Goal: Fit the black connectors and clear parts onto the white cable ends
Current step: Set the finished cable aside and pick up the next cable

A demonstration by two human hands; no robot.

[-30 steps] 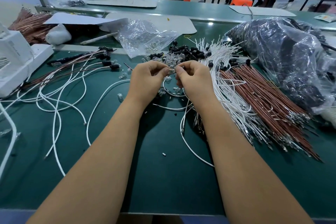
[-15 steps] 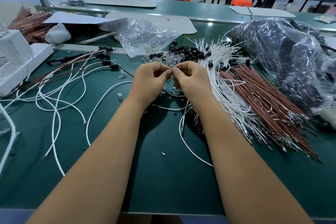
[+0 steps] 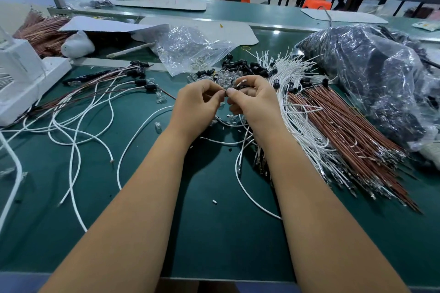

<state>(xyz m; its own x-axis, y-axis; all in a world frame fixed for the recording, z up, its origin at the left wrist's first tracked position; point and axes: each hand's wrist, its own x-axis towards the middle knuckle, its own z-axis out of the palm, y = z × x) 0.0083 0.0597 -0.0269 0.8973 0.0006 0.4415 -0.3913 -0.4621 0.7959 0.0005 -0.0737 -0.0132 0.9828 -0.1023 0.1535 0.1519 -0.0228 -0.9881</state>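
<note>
- The left hand (image 3: 198,104) and right hand (image 3: 252,102) meet fingertip to fingertip above the counter (image 3: 214,233).
- Both sets of fingers are curled, pinching a small part between them; which part is unclear.
- The black connectors (image 3: 245,66) and clear parts (image 3: 221,77) lie just beyond the hands.
- The white cable ends (image 3: 281,64) fan out beyond the right hand, which is nearer them.

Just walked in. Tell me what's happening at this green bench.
A person is assembling cable ends. The left hand and right hand meet fingertip to fingertip, pinching a small part too tiny to identify. Just beyond them lies a pile of small black connectors and clear parts. A bundle of loose white cables lies to the right; finished cables are spread left.
</note>
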